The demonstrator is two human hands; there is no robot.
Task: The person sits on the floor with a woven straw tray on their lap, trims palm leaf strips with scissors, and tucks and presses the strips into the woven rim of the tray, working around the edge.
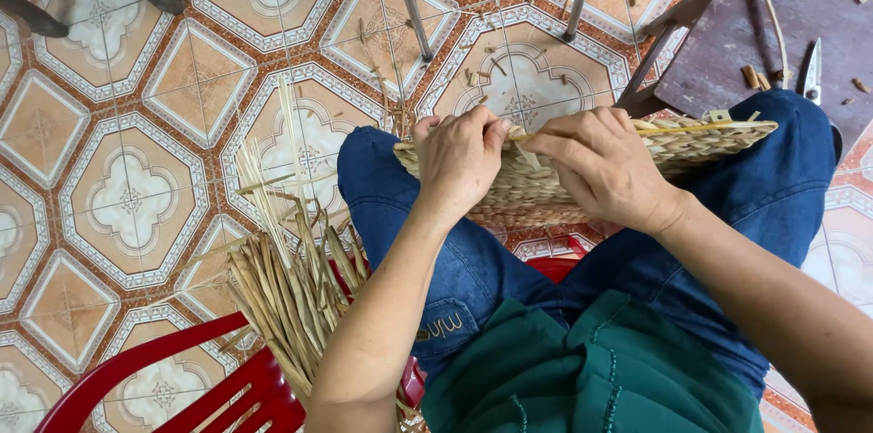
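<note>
1. green cloth [591, 369] of the shirt fills the bottom of my view, with blue jeans [455, 260] just past it and knees spread on a red plastic chair [182, 387].
2. across the lap lies the woven straw mat [546, 183], a flat plaited piece resting on both thighs, its far edge running toward the right knee.
3. left hand [459, 160] is curled closed over the mat's top edge, fingers pinching a strand against the weave.
4. right hand [605, 169] is also closed, fingertips pressed on a pale straw strand [627, 131] that runs along the rim; the two hands nearly touch.
5. as i judge it, the step in hand is working a strand into the edge of the plait; the next move calls for a firm pinch by the left hand while the right pulls the strand snug, without loosening the rows below.
6. a bundle of loose dry straw [282, 287] leans by the left thigh, within reach.
7. scissors [812, 69] lie on a dark wooden board [773, 24] beyond the right knee, with offcuts scattered over the patterned tile floor [136, 124].
</note>
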